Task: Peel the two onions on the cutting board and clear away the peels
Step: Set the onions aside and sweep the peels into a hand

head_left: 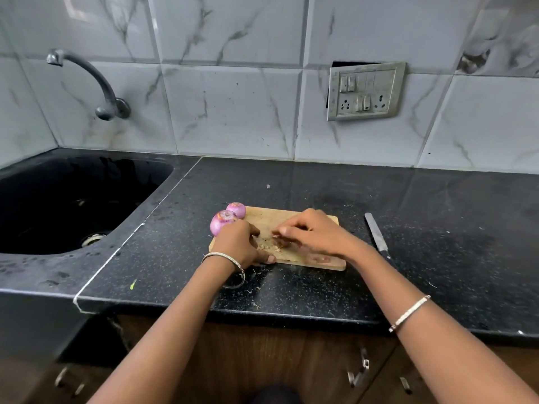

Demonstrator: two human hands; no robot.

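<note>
Two peeled purple onions sit at the left end of the wooden cutting board (264, 218): one (221, 221) at the near left corner, the other (236, 209) just behind it. A small heap of brown peel scraps (272, 244) lies on the board between my hands. My left hand (240, 244) rests on the board's near left part with fingers curled, its thumb at the front edge; whether it holds peels is hidden. My right hand (312, 231) hovers over the scraps with fingertips bent down onto them.
A knife (377, 236) lies on the black counter right of the board. A black sink (73, 202) with a wall tap (96, 80) is at the left. A socket panel (366, 91) is on the tiled wall. Tiny peel bits dot the counter.
</note>
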